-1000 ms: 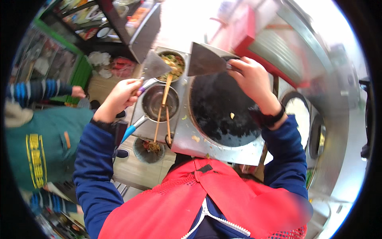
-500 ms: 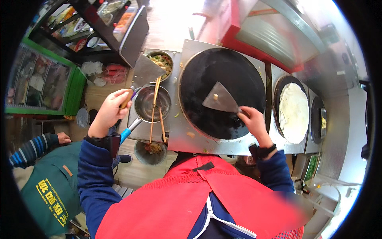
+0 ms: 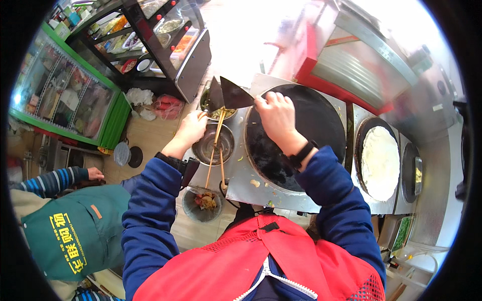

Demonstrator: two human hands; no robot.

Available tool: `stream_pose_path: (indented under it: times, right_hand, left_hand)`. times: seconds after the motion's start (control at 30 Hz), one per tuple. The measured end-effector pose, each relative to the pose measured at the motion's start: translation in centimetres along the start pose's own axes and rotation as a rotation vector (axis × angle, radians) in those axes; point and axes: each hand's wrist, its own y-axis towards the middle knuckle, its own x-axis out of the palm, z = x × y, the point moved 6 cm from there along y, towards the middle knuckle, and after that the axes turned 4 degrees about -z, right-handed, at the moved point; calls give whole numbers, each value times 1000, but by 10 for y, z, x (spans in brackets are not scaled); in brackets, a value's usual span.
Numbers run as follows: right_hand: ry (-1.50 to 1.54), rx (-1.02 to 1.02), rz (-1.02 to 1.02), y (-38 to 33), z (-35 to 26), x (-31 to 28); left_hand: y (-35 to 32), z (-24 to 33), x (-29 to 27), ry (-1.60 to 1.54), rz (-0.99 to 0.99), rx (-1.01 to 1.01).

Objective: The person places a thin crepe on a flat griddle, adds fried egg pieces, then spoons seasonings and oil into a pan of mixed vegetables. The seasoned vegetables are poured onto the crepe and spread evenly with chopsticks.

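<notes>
My left hand (image 3: 190, 131) is closed round the handle of a triangular scraper (image 3: 216, 95), its dark blade pointing away from me. In my right hand (image 3: 276, 118) is a second wide scraper (image 3: 235, 94), held over the far left edge of the round black griddle (image 3: 301, 165). The two blades are close together above a metal bowl of chopped food (image 3: 230, 114) and hide part of it. Just nearer stands a metal saucepan (image 3: 201, 149), with wooden chopsticks (image 3: 219, 131) lying across it. Dark wet patches show on the griddle.
A pale flatbread (image 3: 380, 163) covers another griddle at the right. Below the counter's left part stands a bin (image 3: 193, 213) with food scraps. A person in a green apron (image 3: 80, 231) is at the left, near a green-framed display case (image 3: 65, 95) and a black shelf (image 3: 193, 65).
My right hand has carried its scraper from the middle of the griddle to the far left, beside the other blade. My left hand has moved slightly right, its scraper now over the food bowl.
</notes>
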Motion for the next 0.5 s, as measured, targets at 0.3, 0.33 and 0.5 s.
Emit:
stream_pose_path:
  times: [0.3,0.33,0.5]
  right_hand:
    - [790,1089,246,-265,161,-107]
    - [644,1205,202,-305,167,-123]
    - [500,1317,-135,-439,156,-143]
  left_hand:
    - [-83,53,91,-643,-516,139]
    - [-95,59,112,-633,-530,165]
    - [-176,108,252,141,-567,947]
